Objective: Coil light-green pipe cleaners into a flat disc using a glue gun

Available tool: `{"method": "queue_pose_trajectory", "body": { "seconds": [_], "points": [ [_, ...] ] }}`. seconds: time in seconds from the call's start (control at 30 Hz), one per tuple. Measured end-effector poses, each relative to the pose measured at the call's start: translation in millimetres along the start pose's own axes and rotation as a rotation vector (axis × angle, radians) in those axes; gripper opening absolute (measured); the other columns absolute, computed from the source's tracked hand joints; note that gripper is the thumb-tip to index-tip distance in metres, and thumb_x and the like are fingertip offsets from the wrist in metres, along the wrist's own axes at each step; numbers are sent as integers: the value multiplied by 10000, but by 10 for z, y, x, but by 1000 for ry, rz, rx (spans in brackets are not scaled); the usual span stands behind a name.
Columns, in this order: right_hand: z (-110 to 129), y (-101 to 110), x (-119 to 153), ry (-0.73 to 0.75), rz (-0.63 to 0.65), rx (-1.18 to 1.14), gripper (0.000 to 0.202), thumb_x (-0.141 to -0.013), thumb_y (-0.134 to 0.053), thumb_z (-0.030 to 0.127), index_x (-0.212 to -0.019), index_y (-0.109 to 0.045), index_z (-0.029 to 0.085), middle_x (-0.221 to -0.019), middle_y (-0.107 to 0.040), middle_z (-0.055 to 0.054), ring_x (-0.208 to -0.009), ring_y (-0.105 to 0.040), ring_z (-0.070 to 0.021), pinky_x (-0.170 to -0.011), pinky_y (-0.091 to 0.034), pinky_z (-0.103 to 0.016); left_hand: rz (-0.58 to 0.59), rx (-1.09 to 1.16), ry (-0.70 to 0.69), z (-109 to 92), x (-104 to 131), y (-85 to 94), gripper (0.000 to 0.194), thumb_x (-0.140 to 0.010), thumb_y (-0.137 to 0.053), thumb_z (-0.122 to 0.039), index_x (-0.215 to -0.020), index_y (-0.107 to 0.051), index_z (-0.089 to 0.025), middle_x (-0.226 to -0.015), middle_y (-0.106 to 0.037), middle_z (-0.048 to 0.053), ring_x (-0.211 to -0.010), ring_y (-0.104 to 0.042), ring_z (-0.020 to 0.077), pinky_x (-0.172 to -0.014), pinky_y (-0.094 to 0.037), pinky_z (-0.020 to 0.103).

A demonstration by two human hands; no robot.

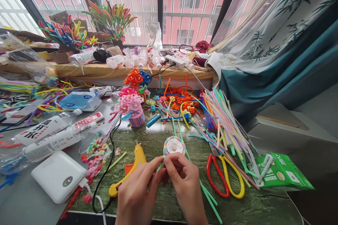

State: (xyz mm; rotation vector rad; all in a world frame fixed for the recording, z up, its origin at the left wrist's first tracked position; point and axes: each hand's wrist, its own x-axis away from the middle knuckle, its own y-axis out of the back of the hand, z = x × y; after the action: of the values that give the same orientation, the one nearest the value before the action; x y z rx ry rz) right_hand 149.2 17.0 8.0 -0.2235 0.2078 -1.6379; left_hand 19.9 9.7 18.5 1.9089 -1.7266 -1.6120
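Note:
Near the front of the green table, my left hand (pixel 141 184) and my right hand (pixel 183 179) meet with fingertips pinched together. Between them a short bit of light green pipe cleaner (pixel 160 166) shows; the rest is hidden by my fingers. Just beyond the fingertips sits a small round piece (pixel 174 139) with a pastel pipe-cleaner rim and a white centre. Left of my hands lies a yellow hot glue gun (pixel 139 155), partly covered by my left hand. Red-and-yellow-handled scissors (pixel 226 174) lie to the right. Loose green pipe cleaners (pixel 208 193) run past my right hand.
A pot of pink pipe-cleaner flowers (pixel 130 107) stands behind. Bundled pipe cleaners (pixel 227 119) and a green packet (pixel 287 172) are on the right. A white power bank (pixel 59 177), plastic bottles (pixel 50 146) and a black cable (pixel 111 154) occupy the left.

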Motion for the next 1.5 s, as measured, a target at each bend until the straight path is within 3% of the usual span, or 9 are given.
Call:
{"method": "queue_pose_trajectory", "body": {
  "seconds": [0.17,0.3,0.47,0.67,0.8,1.0,1.17,1.3,1.5],
  "points": [
    [47,52,-5,56,54,221,325,-987,-580,426,-781,-639,182,-635,-605,15,-582,-597,-140,-579,-456,-221,10,-24,-75,23,-45,78,202,-1009,-559,-139,-1167,-676,-183,-875,-743,15,-725,-718,94,-702,-521,150],
    [76,101,-20,99,105,315,324,-1010,-523,399,-770,-588,192,-641,-532,33,-595,-503,-132,-575,-372,-237,48,-28,-151,55,-90,147,219,-1010,-544,-116,-1195,-657,-148,-888,-721,32,-765,-689,109,-750,-517,184],
    [86,163,2,94,204,266,338,-1004,-533,413,-748,-555,194,-679,-474,35,-631,-408,-137,-597,-324,-263,123,-25,-266,110,-208,255,257,-1011,-501,-73,-1186,-663,-167,-828,-694,16,-701,-613,122,-691,-509,218],
    [94,188,13,16,294,136,369,-979,-570,448,-720,-544,188,-637,-392,59,-589,-306,-119,-541,-249,-262,89,72,-330,185,-276,230,369,-1049,-376,-89,-1158,-708,-207,-770,-687,11,-669,-583,125,-667,-497,231],
    [93,165,-19,7,244,40,410,-946,-609,504,-695,-548,186,-610,-422,59,-563,-348,-109,-528,-292,-235,44,118,-302,127,-302,231,268,-1024,-471,-97,-1040,-725,-180,-727,-686,-1,-622,-594,108,-611,-495,195],
    [49,78,-41,-2,121,-63,343,-890,-715,497,-791,-653,174,-637,-579,26,-543,-491,-112,-523,-407,-214,-8,85,-165,41,-182,184,181,-955,-623,-81,-1083,-714,-172,-794,-715,-5,-652,-676,89,-650,-530,162],
    [19,78,-33,15,78,-14,371,-902,-710,505,-751,-636,174,-594,-554,35,-520,-485,-108,-512,-386,-217,-12,-4,-183,62,-121,140,144,-981,-611,-115,-1080,-704,-162,-784,-718,0,-628,-681,78,-642,-509,154],
    [50,111,-31,33,114,98,422,-944,-640,527,-716,-616,172,-577,-502,42,-515,-453,-106,-507,-342,-223,75,-24,-241,120,-140,174,139,-1009,-576,-157,-1083,-693,-168,-786,-711,5,-643,-677,93,-650,-504,181],
    [80,138,-39,14,196,22,424,-946,-638,509,-687,-568,181,-584,-470,47,-515,-395,-99,-496,-301,-223,97,17,-210,129,-157,201,88,-993,-609,-170,-1044,-677,-193,-787,-707,-10,-631,-681,93,-623,-495,178]
  ]
}}
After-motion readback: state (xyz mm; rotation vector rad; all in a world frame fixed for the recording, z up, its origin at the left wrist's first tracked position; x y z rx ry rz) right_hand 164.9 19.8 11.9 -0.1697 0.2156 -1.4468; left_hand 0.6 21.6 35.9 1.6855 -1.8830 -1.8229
